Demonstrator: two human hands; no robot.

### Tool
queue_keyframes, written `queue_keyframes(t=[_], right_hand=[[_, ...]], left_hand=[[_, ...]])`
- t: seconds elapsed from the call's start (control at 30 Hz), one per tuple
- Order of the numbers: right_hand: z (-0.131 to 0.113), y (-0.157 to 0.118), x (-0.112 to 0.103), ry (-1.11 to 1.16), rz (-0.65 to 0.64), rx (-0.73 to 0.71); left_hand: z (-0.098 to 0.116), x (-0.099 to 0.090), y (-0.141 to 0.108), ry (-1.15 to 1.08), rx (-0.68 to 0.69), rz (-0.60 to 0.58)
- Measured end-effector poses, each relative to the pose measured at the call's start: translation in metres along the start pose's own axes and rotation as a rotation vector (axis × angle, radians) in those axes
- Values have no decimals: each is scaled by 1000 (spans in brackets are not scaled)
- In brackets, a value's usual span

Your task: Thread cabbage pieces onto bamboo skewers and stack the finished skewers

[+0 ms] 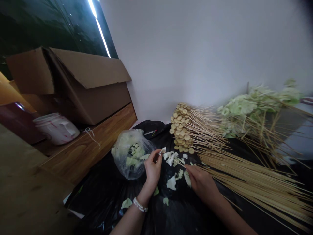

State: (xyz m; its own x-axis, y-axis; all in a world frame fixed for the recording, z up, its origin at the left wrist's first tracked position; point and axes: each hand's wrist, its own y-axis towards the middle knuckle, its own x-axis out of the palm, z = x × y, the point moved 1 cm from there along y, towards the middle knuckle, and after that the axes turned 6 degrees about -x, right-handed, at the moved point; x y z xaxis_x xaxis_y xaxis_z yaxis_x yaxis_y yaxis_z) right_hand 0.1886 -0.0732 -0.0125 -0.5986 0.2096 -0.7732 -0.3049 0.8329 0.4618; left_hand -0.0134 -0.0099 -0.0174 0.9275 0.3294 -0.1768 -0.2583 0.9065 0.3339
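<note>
My left hand (153, 169), with a beaded bracelet on the wrist, pinches a small pale cabbage piece (162, 150) between thumb and fingertips. Across from it, my right hand (201, 182) is closed on a thin wooden skewer (180, 163) that points up and left toward the left hand. The skewer's tip lies over loose cabbage scraps (171, 158), so I cannot tell whether any leaf is on it. A larger cabbage piece (171, 183) lies on the black plastic sheet (181, 212) between my hands. Left of my left hand sits a clear plastic bag (122, 163) holding cut cabbage.
Bare skewers (256, 182) lie spread at the right. Behind them are stacked skewers tipped with round pale slices (182, 127), and skewered cabbage (254, 101) against the wall. A red marker (150, 132), white tub (57, 129) and cardboard box (97, 94) stand or lie leftward.
</note>
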Motion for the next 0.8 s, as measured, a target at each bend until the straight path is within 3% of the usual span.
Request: queue_keyframes(t=[0.17,0.3,0.47,0.67,0.8], right_hand=[[0,5,-2,151,-55,24],[1,3,-1,118,36,19],[0,0,-1,64,53,14],[-2,5,-4,228,-87,93],[0,3,-3,153,-14,90]], left_hand=[[-3,1,-1,12,-11,3],[-3,2,-1,5,-30,-3],[-3,3,-2,-27,-34,-29],[-6,4,-2,-31,-41,-56],[-6,4,-3,-20,-30,-59]])
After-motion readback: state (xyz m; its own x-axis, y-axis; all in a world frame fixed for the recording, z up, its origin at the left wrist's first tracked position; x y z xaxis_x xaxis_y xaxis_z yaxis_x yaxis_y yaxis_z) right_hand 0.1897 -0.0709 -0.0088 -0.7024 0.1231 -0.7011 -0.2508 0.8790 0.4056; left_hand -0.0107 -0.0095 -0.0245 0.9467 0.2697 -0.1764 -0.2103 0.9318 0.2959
